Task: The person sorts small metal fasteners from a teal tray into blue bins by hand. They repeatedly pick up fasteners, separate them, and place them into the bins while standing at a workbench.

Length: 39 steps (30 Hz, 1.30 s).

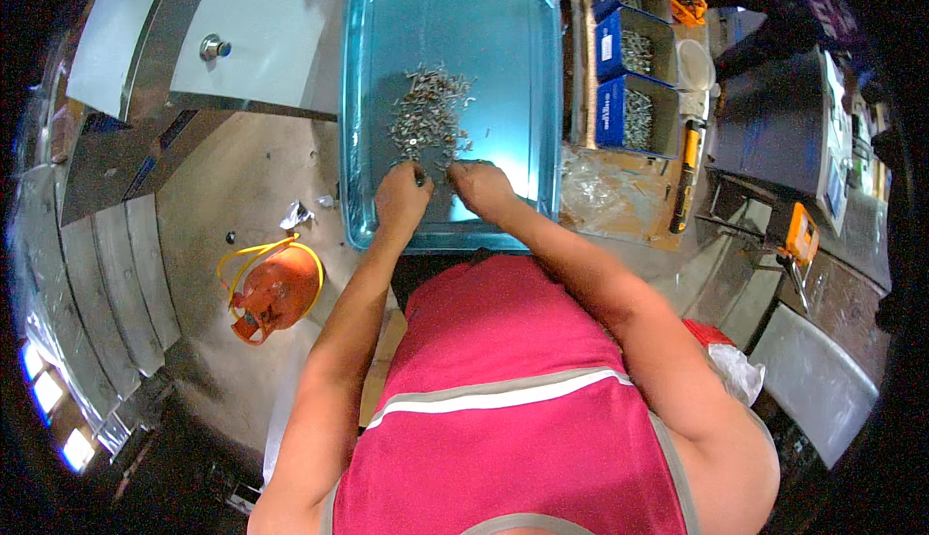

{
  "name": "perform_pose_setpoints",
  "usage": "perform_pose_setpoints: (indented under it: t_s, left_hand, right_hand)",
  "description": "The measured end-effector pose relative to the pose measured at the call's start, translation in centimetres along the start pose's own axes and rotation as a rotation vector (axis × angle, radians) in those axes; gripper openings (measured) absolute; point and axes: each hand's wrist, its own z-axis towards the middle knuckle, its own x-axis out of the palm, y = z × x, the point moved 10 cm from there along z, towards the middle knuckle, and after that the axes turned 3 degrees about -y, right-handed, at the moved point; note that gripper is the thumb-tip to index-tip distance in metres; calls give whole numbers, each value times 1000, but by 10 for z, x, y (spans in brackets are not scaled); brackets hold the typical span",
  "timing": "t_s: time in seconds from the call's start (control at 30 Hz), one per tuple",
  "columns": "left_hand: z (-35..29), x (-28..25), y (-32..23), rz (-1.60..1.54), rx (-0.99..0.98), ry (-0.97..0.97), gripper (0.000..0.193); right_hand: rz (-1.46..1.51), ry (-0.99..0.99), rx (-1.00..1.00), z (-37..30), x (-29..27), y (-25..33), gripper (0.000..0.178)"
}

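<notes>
A loose pile of small silvery metal pieces, which look like screws (432, 114), lies in the middle of a large blue tray (445, 13). My left hand (404, 196) is at the near left edge of the pile, fingers curled in and thumb pressed to them. Close beside it, my right hand (482, 189) pinches its fingertips together at the near right edge. Both are over the near part of the tray. Whatever sits between the fingertips of either hand is too small to make out. A few stray pieces lie to the right of the pile.
Blue bins (610, 114) of metal pieces stand right of the tray, beside a white tub (694, 66) and a yellow-and-black tool (688, 172). An orange gas cylinder (281, 291) with a yellow hose sits on the floor at left. Another person (774, 13) is at the upper right.
</notes>
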Motion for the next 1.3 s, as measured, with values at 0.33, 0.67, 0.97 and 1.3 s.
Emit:
perform_pose_setpoints:
  t_s: [0.33,0.67,0.97,1.3]
  left_hand:
    - [-15,29,32,-1399,-479,406,18]
    - [-23,-18,-41,-1416,-432,390,26]
    - [-59,-34,-155,-1098,-112,547,39]
    - [-16,-99,-45,-1075,-317,85,33]
  right_hand:
    - [1482,72,509,-34,-24,-41,15]
    - [2210,86,608,-45,-48,-27,58]
    - [2243,98,658,-49,-25,-23,37]
    - [1208,-351,532,-109,-245,-75,25]
